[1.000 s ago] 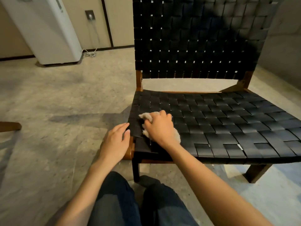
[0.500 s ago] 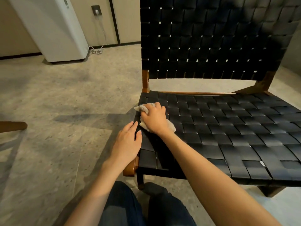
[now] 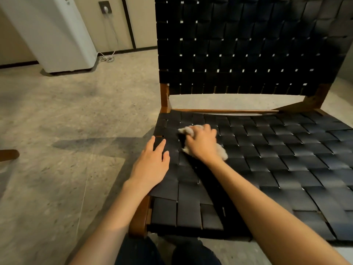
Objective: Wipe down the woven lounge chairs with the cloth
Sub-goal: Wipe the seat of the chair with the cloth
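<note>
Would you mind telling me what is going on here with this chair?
A person is wiping the black woven seat of a wooden-framed lounge chair. The right hand grips a crumpled pale cloth and presses it onto the seat towards its left rear corner. The left hand rests flat on the seat's left edge, fingers straight, holding nothing.

Cloth (image 3: 219, 150) on chair seat (image 3: 286, 159), left rear
</note>
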